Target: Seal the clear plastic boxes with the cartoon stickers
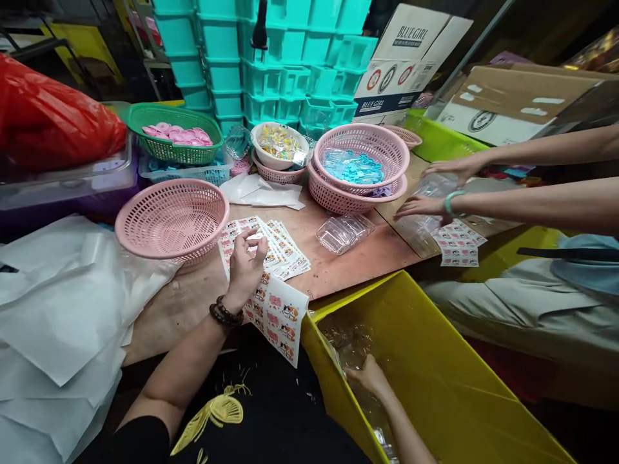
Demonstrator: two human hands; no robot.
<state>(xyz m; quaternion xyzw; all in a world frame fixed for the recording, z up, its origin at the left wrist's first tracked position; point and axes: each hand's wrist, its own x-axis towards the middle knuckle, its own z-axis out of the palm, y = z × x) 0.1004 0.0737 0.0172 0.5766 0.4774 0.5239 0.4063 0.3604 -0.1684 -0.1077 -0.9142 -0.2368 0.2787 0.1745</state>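
Observation:
My left hand (245, 261) rests on a fan of sticker sheets (278, 283) printed with cartoon cats, its fingers curled and pinching at one sheet's edge. A beaded bracelet sits on that wrist. My right hand (368, 376) is down inside a yellow bin (435, 361), among clear plastic packets (351, 345); its fingers are hidden. An empty pink basket (171, 219) stands just left of my left hand.
Another person's two hands (435, 190) handle clear plastic at the table's right, next to more sticker sheets (458, 243). Clear plastic cases (344, 232), stacked pink baskets (358, 167) with blue pieces, a green basket (174, 132), a white bowl (279, 145) and teal crates (271, 58) stand behind. White paper (58, 309) lies left.

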